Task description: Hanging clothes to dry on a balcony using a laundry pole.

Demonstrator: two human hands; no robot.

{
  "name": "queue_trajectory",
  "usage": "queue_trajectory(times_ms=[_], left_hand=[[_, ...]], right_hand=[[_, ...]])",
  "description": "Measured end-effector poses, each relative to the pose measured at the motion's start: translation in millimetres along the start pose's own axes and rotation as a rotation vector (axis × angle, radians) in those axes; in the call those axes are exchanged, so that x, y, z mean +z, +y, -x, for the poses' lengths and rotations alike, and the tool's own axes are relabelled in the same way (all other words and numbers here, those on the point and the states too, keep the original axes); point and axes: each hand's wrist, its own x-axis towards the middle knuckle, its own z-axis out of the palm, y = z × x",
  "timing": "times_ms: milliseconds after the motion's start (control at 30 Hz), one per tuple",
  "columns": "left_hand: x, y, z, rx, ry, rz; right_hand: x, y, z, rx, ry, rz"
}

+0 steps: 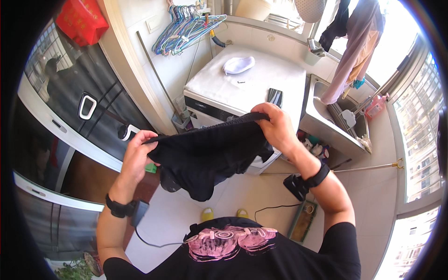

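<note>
A pair of black underpants [205, 154] hangs stretched between my two hands, in front of my body. Its gathered elastic waistband runs along the top, tilted up toward the right. My left hand [137, 156] pinches one end of the waistband between thumb and fingers. The other end is gripped by my right hand [276, 125], held a little higher and farther away. Below the band the black cloth droops in loose folds, and its lower edge is uneven. Behind it stands a white washing machine [205, 74], partly covered by the cloth.
On the machine lie a white cloth item [239, 65] and a dark flat object [275, 96]. Several hangers [186, 30] hang at the back left. A metal sink [319, 88] stands right, below hanging clothes [357, 51]. A glass door [88, 79] lines the left; a planter [303, 221] sits on the floor.
</note>
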Motion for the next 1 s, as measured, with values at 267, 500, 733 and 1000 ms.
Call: queue_trajectory(times_ms=[267,500,733,1000], left_hand=[[37.6,-36.0,17.6,0.305,0.055,0.235],[32.9,-42.2,52.5,0.449,-0.027,-1.0],[-19.2,-53.6,71.5,0.074,0.094,-1.226],[-63.6,-64.4,99.5,0.079,0.32,0.342]], right_hand=[[13.5,40.2,64.1,-0.143,-0.127,0.241],[-12.3,64.8,69.8,0.146,-0.023,-0.016],[15.5,62.7,77.9,0.033,-0.29,0.108],[40.6,23.7,62.7,-0.106,-0.84,0.172]])
